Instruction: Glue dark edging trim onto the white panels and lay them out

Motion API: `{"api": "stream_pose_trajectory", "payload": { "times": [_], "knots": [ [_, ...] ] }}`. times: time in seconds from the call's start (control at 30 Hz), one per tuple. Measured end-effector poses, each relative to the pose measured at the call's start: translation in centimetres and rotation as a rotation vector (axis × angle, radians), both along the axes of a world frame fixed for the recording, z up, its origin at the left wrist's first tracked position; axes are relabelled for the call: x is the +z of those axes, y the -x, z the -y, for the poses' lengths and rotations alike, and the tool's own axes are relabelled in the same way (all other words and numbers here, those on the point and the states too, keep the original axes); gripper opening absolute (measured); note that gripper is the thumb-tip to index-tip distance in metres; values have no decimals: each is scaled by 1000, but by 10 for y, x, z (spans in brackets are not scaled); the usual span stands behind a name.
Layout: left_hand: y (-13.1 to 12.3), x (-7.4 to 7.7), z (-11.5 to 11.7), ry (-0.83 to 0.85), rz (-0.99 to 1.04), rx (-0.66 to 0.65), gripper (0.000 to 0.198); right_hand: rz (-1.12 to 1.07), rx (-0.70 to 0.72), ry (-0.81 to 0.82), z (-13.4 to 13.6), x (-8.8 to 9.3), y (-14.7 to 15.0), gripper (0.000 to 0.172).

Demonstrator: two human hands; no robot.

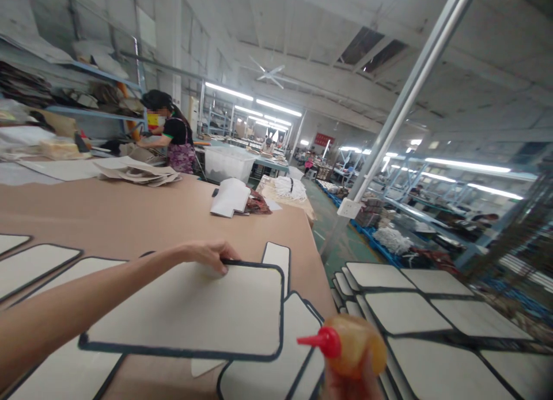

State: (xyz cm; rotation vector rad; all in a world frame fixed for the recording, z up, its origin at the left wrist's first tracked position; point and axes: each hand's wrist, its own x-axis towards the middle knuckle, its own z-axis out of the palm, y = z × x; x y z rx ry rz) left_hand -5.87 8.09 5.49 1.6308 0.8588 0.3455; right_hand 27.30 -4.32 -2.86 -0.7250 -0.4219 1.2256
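Note:
My left hand [210,255] grips the far edge of a cream panel [194,313] with a dark border, thumb on its top face. The panel is raised and tilted above the table. In my right hand [352,382] is a squeeze bottle [356,345] of amber liquid, its red nozzle pointing left toward the panel's right edge; the nozzle tip is apart from the panel. Most of that hand is cut off by the lower frame edge. Below and right of the held panel lie more dark-edged panels [268,368], partly overlapping.
Brown-topped table [129,207] carries white sheets and fabric [231,195] at its far side and flat pieces [138,172] at left. Stacked bordered panels [440,279] stand at right. A metal pole [389,135] with a socket box rises beyond the table. A co-worker [177,129] stands at back left.

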Motion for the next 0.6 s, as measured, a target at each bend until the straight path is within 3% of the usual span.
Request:
{"api": "stream_pose_trajectory", "payload": {
  "times": [0.07, 0.17, 0.23, 0.43, 0.6],
  "knots": [
    [3, 6, 11, 5, -32, -42, 33, -13, -184, -33, -15, 25, -16, 29],
    [3, 16, 24, -3, -80, -83, 34, 79, -203, -98, -29, 59, -28, 38],
    [1, 23, 31, 5, -98, -107, 36, 144, -190, -120, -31, 72, -29, 44],
    [-12, 47, 48, 21, -140, -128, 34, 291, -111, -236, -33, 74, -32, 47],
    [-16, 53, 53, 9, -146, -126, 33, 316, -61, -301, -35, 74, -34, 44]
  ]
}}
